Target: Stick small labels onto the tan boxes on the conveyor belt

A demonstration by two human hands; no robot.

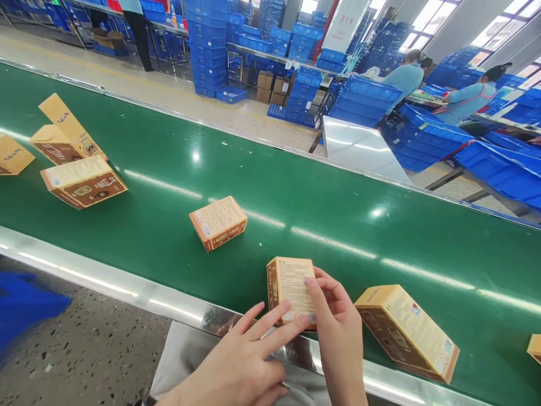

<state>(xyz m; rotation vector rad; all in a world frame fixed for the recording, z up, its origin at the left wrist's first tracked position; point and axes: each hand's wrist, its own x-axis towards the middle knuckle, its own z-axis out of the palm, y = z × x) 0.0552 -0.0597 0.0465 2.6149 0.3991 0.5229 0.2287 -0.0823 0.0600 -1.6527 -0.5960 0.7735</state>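
Note:
A small tan carton (289, 285) with printed text stands at the near edge of the green conveyor belt (296, 197). My right hand (336, 332) grips its right side with thumb and fingers. Two fingertips of my left hand (243, 361) rest on its lower front edge. A larger tan and brown carton (408, 330) lies just right of my right hand. Another small carton (218, 222) lies on the belt, up and left of the held one.
Several more cartons (82, 180) lie in a loose group at the belt's far left, one more (535, 347) at the right edge. A steel rail (105, 279) borders the belt's near side. Stacked blue crates (363, 101) and other people (469, 98) are beyond the belt.

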